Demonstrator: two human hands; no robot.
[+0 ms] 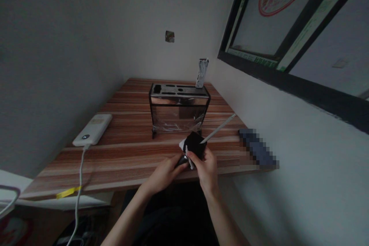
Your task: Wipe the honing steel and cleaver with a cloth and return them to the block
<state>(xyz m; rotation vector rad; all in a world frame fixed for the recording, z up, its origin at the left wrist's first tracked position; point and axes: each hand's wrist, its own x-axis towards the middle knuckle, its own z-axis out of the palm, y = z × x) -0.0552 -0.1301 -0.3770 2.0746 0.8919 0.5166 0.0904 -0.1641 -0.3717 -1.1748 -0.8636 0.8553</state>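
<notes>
"black thing (194, 144) in your grip: where exactly?"

"over the wooden surface (129, 157), by its near edge, just ahead of your fingers (175, 160). your left hand (164, 175) grips its dark near end; your right hand (208, 167) closes on its right side."

"and lengthwise?"

"a pale stick (219, 127) beside it slants toward the surface's right edge, nearer your right hand. the metal-topped box (180, 100) stands just beyond; the wider gap runs left, to the white device (93, 128) near the left edge."
</notes>
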